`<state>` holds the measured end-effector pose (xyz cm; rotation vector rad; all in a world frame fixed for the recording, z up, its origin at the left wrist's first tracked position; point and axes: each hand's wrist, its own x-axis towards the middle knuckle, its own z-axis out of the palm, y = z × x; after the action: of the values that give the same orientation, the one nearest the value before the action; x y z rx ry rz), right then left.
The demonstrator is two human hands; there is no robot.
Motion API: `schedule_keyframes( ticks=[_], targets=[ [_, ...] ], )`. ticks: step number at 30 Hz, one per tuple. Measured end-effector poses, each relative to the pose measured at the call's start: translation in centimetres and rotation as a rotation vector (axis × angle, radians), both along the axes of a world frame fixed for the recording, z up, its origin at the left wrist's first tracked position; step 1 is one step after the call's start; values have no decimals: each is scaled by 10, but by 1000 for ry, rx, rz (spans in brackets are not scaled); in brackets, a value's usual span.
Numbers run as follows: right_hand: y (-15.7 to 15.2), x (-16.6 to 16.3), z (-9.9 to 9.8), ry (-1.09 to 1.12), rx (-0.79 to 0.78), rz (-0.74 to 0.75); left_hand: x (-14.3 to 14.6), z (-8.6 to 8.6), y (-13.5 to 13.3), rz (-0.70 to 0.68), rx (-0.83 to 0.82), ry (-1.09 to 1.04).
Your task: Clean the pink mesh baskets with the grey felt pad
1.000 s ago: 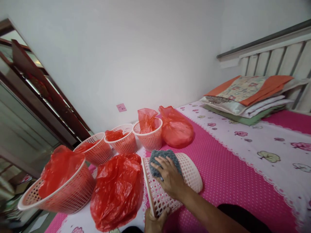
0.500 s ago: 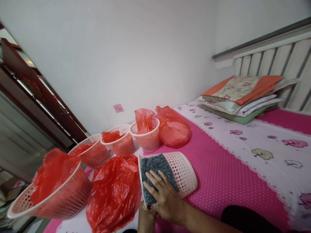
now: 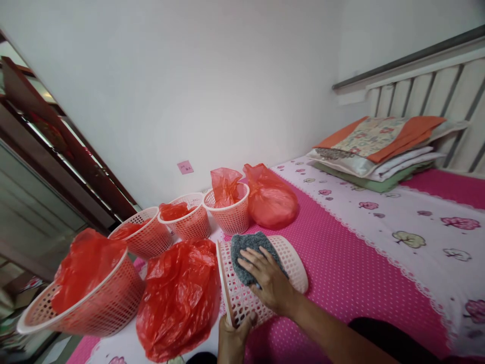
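A pink plastic lattice basket (image 3: 291, 259) lies on its side on the bed, its rim facing left. My left hand (image 3: 233, 337) grips the lower rim of this basket at the bottom of the view. My right hand (image 3: 267, 280) presses a grey fuzzy cloth (image 3: 244, 246) flat against the basket's side, fingers spread over the cloth. A red plastic bag (image 3: 178, 298) lies just left of the basket's rim.
More pink baskets with red bags in them stand at left (image 3: 89, 298), (image 3: 142, 237), (image 3: 185, 222), (image 3: 229, 210). A full red bag (image 3: 271, 197) lies behind. Folded pillows (image 3: 375, 146) rest by the slatted headboard (image 3: 424, 91). The bed has a pink dotted sheet (image 3: 341, 273).
My right hand slid the grey cloth along the basket: down toward the rim half a second ago, now back up onto the side. The left hand kept its hold on the rim.
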<state>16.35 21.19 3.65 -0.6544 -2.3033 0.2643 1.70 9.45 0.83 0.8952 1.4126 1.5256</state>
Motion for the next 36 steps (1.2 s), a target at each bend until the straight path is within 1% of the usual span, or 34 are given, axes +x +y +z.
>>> schedule_keyframes(
  ticks=[3,5,9,11,14,16,18,22,24,26,30,33,36],
  targets=[
    [14,8,-8,33,-3,-90,2,4,-1,23,-9,-8],
    [25,15,-16,53,-14,-179,3,6,-1,28,-8,-5],
    [51,30,-32,97,-69,-481,5,4,-3,33,-19,16],
    [62,38,-39,116,-83,-576,4,0,-5,32,-17,25],
    [74,46,-45,141,-65,-563,-1,-8,-9,-5,-21,54],
    [77,48,-47,142,-50,-543,-7,-8,-10,-31,-26,54],
    [76,47,-47,124,-45,-545,-12,-3,-8,-6,-35,44],
    [73,46,-48,93,-57,-560,-13,18,5,131,-42,58],
    [73,46,-49,90,-58,-560,-10,26,12,136,-40,62],
    [74,47,-51,85,-58,-558,-6,28,16,110,-61,63],
    [74,48,-50,80,-56,-574,-5,20,15,74,-79,52],
    [68,46,-44,86,-37,-569,-6,11,10,38,-71,36],
    [60,41,-36,92,-27,-526,-1,5,2,20,-61,11]
  ],
)
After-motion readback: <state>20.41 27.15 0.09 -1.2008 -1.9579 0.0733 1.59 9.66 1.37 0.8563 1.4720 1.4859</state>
